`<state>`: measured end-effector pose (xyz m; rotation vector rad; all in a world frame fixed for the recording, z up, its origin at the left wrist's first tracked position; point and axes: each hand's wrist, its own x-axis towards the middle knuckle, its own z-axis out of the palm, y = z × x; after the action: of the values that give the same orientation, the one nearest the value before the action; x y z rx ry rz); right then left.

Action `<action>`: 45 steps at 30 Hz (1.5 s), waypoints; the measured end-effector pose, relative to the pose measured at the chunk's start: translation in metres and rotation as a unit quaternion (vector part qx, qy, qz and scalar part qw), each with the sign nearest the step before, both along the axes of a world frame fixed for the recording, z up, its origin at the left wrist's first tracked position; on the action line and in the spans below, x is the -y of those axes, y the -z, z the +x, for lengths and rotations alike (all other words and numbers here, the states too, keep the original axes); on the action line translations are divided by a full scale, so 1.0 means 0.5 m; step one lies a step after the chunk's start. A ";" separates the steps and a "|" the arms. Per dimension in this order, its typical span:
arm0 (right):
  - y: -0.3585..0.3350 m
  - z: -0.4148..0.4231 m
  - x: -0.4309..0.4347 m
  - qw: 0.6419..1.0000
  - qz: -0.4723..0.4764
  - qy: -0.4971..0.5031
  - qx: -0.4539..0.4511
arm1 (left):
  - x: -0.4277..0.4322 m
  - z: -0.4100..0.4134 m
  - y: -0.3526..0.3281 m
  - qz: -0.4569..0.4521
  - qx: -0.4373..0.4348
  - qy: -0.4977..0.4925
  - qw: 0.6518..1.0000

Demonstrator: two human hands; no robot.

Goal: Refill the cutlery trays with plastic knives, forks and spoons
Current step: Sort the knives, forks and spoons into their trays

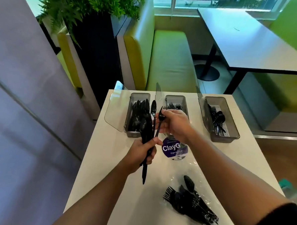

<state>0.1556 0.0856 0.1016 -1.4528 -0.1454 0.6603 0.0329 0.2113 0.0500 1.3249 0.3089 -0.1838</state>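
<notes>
Three grey cutlery trays stand open along the far edge of a white table (106, 162). The left tray (139, 96) holds black knives and spoons, the middle tray (175, 98) forks, and the right tray (220, 116) a few spoons. My left hand (139, 154) grips a bundle of black spoons and knives (145, 129) upright in front of the left tray. My right hand (174, 125) pinches a single black fork (160, 120) beside that bundle, in front of the middle tray. A loose pile of black forks and spoons (190, 203) lies on clear plastic wrap near me.
A purple round label (174, 148) lies on the clear wrap between the trays and the pile. The trays' clear lids (115, 108) stand raised. Beyond the table are green bench seats (170, 61) and another table (249, 42). A grey wall (24, 87) is on the left.
</notes>
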 end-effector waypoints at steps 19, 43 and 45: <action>0.002 -0.003 0.109 0.993 0.068 0.005 -0.098 | 0.089 0.020 -0.025 -0.052 -0.047 0.123 0.990; 0.030 -0.022 0.086 0.995 0.024 0.042 -0.082 | 0.072 0.036 -0.008 0.038 -0.014 0.000 0.999; 0.026 -0.018 0.086 0.993 0.028 0.092 -0.069 | 0.070 0.035 -0.008 0.039 -0.016 -0.002 0.999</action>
<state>0.1466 0.0426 0.0886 -1.3434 0.0756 0.5992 0.0504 0.1763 0.0539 1.3998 0.3489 -0.1912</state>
